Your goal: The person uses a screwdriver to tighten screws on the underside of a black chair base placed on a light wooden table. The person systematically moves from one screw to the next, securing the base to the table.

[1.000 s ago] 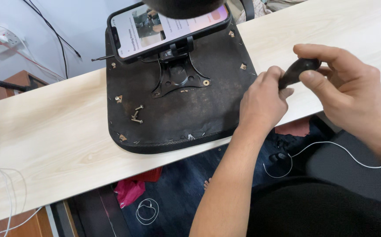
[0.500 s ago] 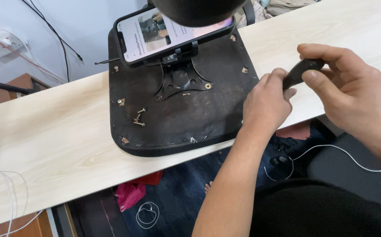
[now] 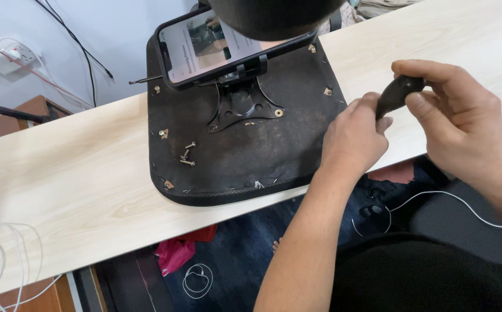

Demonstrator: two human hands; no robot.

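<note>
While a phone [image 3: 205,49] overhangs the black seat base [image 3: 251,150] at upper centre, right hand [image 3: 459,121] and left hand [image 3: 352,136] grip a black handle [image 3: 395,95] right of it.

pale wood-grain tabletop [image 3: 77,190], smooth and matt; rough, dusty black seat base [image 3: 262,156]; small metal screws [image 3: 186,156]; glossy glass phone [image 3: 210,49].

Pale wooden tabletop [image 3: 77,179]; black upturned seat pan [image 3: 245,150] lies on it.
</note>
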